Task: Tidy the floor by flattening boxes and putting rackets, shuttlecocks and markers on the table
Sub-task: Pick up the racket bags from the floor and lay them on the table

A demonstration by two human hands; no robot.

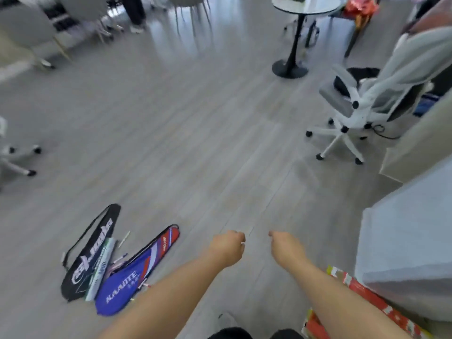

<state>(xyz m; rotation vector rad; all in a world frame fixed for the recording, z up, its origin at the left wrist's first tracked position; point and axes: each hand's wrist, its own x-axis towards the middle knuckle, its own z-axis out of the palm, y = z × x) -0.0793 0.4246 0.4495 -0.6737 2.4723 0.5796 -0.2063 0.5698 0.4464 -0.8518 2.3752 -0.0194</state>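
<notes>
Left hand and right hand out over grey floor, both loosely curled, grasping nothing visible. Black racket cover and blue racket cover lying side by side on floor, left of arms. Pens between covers. Red flattened box by right forearm.

On the pale grey wood-grain floor, a black racket cover with white lettering lies just left of a blue racket cover striped red and white, while a red-and-white patterned box lies right of it.
</notes>
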